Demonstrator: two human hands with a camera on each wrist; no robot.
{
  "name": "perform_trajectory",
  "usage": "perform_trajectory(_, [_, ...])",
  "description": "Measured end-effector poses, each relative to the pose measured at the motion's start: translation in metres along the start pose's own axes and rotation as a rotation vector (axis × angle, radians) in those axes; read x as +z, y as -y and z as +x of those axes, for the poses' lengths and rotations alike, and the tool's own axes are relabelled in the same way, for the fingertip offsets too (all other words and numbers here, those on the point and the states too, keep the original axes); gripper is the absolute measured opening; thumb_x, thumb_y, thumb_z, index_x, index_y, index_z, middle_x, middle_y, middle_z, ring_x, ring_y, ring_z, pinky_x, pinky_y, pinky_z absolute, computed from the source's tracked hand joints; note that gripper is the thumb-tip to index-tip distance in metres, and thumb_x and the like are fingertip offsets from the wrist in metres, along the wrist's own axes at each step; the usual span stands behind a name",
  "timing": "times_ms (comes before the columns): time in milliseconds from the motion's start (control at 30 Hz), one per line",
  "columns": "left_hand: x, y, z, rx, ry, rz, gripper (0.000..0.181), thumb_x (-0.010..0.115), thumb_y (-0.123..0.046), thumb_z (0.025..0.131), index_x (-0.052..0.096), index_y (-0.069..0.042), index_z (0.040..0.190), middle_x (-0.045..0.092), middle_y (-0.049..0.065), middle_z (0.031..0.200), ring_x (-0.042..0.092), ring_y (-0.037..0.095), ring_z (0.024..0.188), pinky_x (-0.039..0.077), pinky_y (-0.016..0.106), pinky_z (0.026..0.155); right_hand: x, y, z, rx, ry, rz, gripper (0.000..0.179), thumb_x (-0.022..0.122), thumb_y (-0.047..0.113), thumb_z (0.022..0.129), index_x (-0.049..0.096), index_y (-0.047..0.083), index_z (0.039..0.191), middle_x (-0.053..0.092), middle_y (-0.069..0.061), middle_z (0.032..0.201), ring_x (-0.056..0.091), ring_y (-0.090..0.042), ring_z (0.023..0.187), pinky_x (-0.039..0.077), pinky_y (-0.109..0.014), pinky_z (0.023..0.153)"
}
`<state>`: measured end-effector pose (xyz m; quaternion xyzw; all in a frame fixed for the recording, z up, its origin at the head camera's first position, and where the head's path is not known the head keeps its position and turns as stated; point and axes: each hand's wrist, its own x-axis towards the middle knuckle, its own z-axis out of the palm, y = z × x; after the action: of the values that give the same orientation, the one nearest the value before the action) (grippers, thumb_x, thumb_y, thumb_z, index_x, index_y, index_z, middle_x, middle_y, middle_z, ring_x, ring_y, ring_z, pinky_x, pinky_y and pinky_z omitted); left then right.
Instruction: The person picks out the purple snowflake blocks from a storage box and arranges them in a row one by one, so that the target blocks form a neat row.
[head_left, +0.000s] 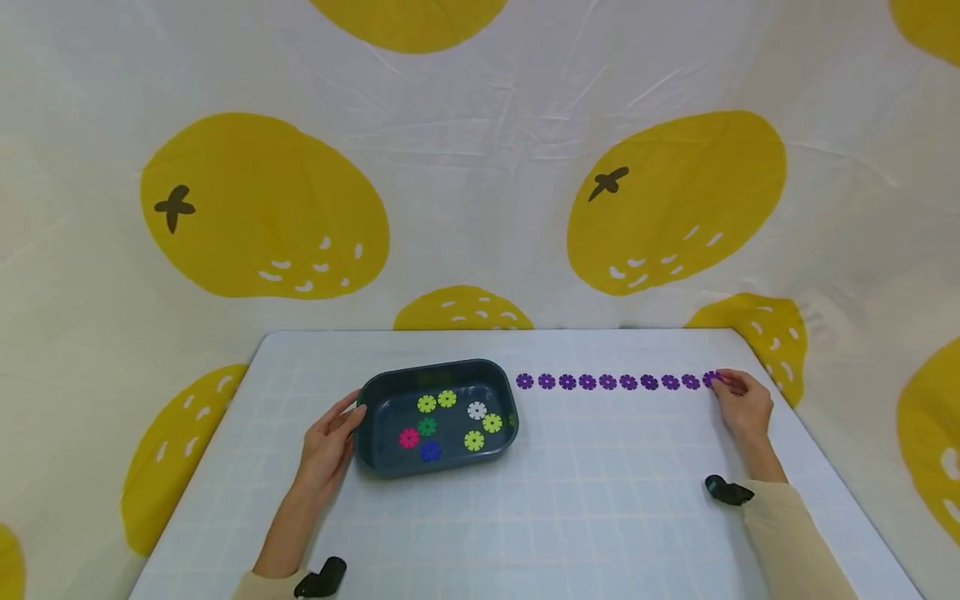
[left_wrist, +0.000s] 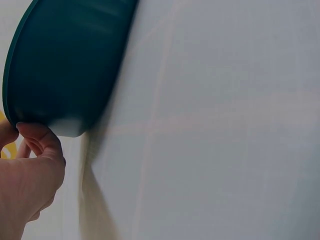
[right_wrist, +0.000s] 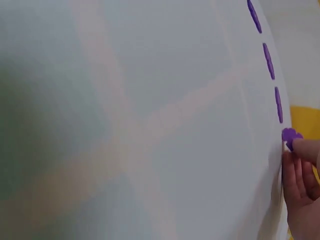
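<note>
My left hand (head_left: pixel 324 454) grips the left end of a dark teal plastic tray (head_left: pixel 386 417), thumb on its rim; the left wrist view shows this hold too. Lying in the tray are several flower-shaped plastic discs: yellow (head_left: pixel 427 404), white (head_left: pixel 477 410), green (head_left: pixel 427 426), pink (head_left: pixel 408 438) and blue (head_left: pixel 431 452). To the tray's right, purple discs (head_left: pixel 608 382) form a straight, evenly spaced row. At its right end, my right hand (head_left: pixel 744 408) pinches a purple flower-shaped disc (right_wrist: pixel 289 135) between thumb and fingers. Whether that disc touches the table is hard to tell.
A white table (head_left: pixel 570 517) with a faint grid pattern lies under everything. Behind and around it hangs a pale cloth (head_left: pixel 480 208) printed with large yellow fruit. Black wrist devices (head_left: pixel 727 491) sit at both sleeves.
</note>
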<state>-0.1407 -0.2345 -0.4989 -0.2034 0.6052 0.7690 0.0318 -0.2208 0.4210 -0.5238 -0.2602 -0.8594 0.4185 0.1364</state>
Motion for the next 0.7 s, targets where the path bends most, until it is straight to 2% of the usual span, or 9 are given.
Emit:
perform_trajectory(133, [0.0, 0.0, 0.0, -0.003, -0.005, -0.002, 0.059, 0.077, -0.029, 0.095, 0.055, -0.015, 0.149, 0.069, -0.01, 0.104, 0.061, 0.001, 0.084, 0.047, 0.013, 0.067, -0.003, 0.0, 0.0, -0.048, 0.044, -0.086, 0.037, 0.059, 0.022, 0.106, 0.062, -0.001, 0.134, 0.063, -0.018, 0.118, 0.055, -0.019, 0.095, 0.041, -0.013, 0.072])
perform_trajectory(300, [0.001, -0.001, -0.001, -0.004, -0.003, -0.005, 0.059, 0.077, -0.029, 0.095, 0.056, -0.016, 0.148, 0.069, -0.011, 0.102, 0.06, 0.0, 0.081, 0.046, 0.013, 0.065, -0.006, -0.003, 0.001, -0.092, 0.087, -0.162, 0.035, 0.054, 0.019, 0.108, 0.06, -0.006, 0.131, 0.059, -0.026, 0.122, 0.053, -0.037, 0.107, 0.042, -0.027, 0.078])
perform_trajectory(500, [0.0, 0.0, -0.002, -0.003, 0.008, -0.014, 0.057, 0.074, -0.028, 0.097, 0.055, -0.013, 0.149, 0.069, -0.011, 0.102, 0.062, 0.001, 0.086, 0.049, 0.014, 0.072, -0.005, -0.005, 0.001, -0.085, 0.102, -0.16, 0.042, 0.045, 0.023, 0.111, 0.055, -0.008, 0.136, 0.057, -0.028, 0.128, 0.052, -0.041, 0.115, 0.047, -0.048, 0.095])
perform_trajectory(600, [-0.002, -0.001, -0.002, -0.006, 0.028, -0.023, 0.055, 0.071, -0.03, 0.099, 0.054, -0.013, 0.15, 0.07, -0.012, 0.105, 0.062, 0.001, 0.091, 0.049, 0.014, 0.075, -0.008, -0.004, 0.0, -0.068, 0.107, -0.146, 0.046, 0.042, 0.028, 0.111, 0.052, -0.007, 0.14, 0.055, -0.028, 0.133, 0.051, -0.042, 0.119, 0.047, -0.053, 0.099])
perform_trajectory(700, [-0.006, -0.003, -0.001, -0.009, 0.048, -0.047, 0.051, 0.068, -0.034, 0.101, 0.058, -0.015, 0.147, 0.07, -0.011, 0.106, 0.062, 0.002, 0.09, 0.05, 0.015, 0.074, -0.012, -0.001, -0.001, -0.089, 0.121, -0.144, 0.049, 0.042, 0.03, 0.111, 0.051, -0.006, 0.142, 0.054, -0.028, 0.135, 0.051, -0.042, 0.122, 0.047, -0.053, 0.099])
